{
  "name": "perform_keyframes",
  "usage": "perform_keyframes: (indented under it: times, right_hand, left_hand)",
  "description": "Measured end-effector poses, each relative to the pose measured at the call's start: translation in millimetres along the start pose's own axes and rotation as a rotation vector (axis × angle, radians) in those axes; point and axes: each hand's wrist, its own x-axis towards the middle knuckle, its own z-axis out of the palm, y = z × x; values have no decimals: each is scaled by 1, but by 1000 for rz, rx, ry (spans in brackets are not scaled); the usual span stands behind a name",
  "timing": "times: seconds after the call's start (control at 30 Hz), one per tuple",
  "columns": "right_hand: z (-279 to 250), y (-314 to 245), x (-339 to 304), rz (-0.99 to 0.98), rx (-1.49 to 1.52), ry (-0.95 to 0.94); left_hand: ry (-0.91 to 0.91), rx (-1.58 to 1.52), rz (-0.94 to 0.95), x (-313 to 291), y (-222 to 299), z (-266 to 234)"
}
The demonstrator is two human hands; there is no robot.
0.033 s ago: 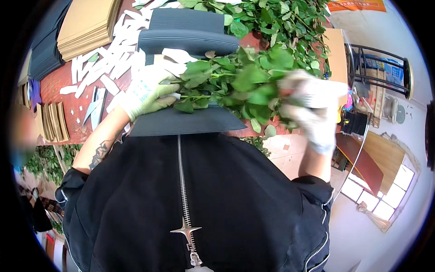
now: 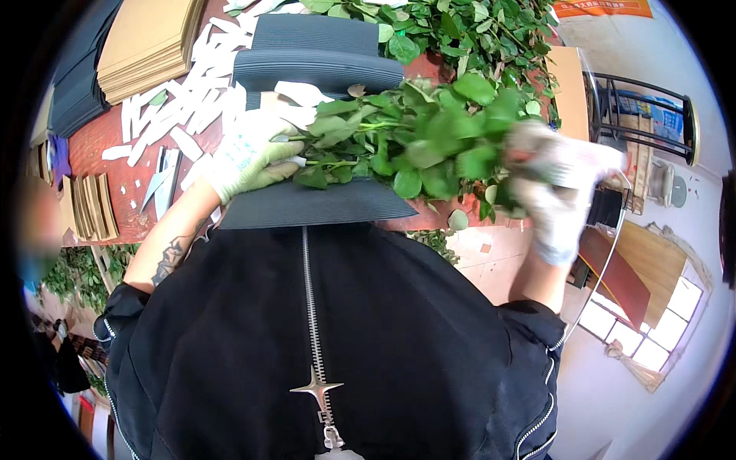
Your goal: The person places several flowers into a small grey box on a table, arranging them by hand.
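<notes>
A bunch of leafy green stems [image 2: 368, 138] lies across a dark grey corrugated sheet [image 2: 322, 205] at the table's front edge. My left hand [image 2: 257, 157], in a white and pale green glove, is closed around the left end of the bunch, its fingers curled over it. White paper-like pieces [image 2: 303, 94] lie by its fingertips. At the right end of the leaves is my right hand [image 2: 556, 172], in a white glove. Motion smears its fingers, so what they hold cannot be made out. The leaves beside it are blurred too.
Many white slips [image 2: 184, 107] lie scattered on the red table [image 2: 115, 165]. Grey corrugated sheets [image 2: 314, 69] lie beyond the bunch, brown cardboard stacks [image 2: 146, 50] at the far left. A leafy heap [image 2: 491, 38] fills the far right; a black-framed stool [image 2: 648, 115] stands past the table.
My right hand has moved to the right, away from my left hand, and the leaves near it have shifted. My left hand stays in place.
</notes>
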Motion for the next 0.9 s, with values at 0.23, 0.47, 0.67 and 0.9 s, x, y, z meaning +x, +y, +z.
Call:
perform_keyframes:
  times: [0.23,0.47,0.67,0.9]
  right_hand:
    - [-112,-15,-71,-73,-45,1110]
    - [-76,-21,-79,-35,21,808]
    - [-17,-27,-45,219,270,511]
    - [-63,-6,-83,-51,287,834]
  left_hand:
    - [-14,28,-1,3,2,5]
    - [-69,-19,0,19,21,-35]
    - [52,-43,236,78,68,-47]
    - [-411,247,195,85,19,27]
